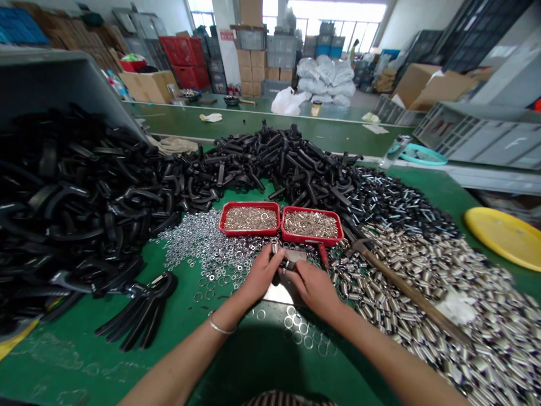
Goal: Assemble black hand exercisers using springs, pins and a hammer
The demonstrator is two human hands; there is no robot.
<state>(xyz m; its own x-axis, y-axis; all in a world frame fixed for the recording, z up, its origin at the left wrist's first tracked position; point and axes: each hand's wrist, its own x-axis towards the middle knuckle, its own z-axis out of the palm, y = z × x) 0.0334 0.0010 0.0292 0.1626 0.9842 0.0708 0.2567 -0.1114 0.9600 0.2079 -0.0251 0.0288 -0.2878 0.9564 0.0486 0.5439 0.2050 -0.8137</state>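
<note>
My left hand (pixel 261 274) is closed around a small black part with a silver coiled or threaded end (pixel 274 248) poking up between the fingers. On the other side, my right hand (pixel 311 283) pinches a short black piece (pixel 289 265) against it; the fingers partly hide how the two meet. Both hands are over a flat metal plate (pixel 276 293) on the green table. Just beyond them stand two red trays, the left tray (pixel 249 232) and the right tray (pixel 310 241), filled with tiny metal parts. Loose silver rings (pixel 297 320) lie close to my wrists.
Black curved handles (pixel 279 152) are heaped at the back and left. Silver nuts (pixel 198 239) spread left of the trays. On the right lie metal springs or sleeves (pixel 422 270), a hammer (pixel 414 293) and black-headed bolts (pixel 393 197). Several finished-looking black handles (pixel 143 310) lie front left.
</note>
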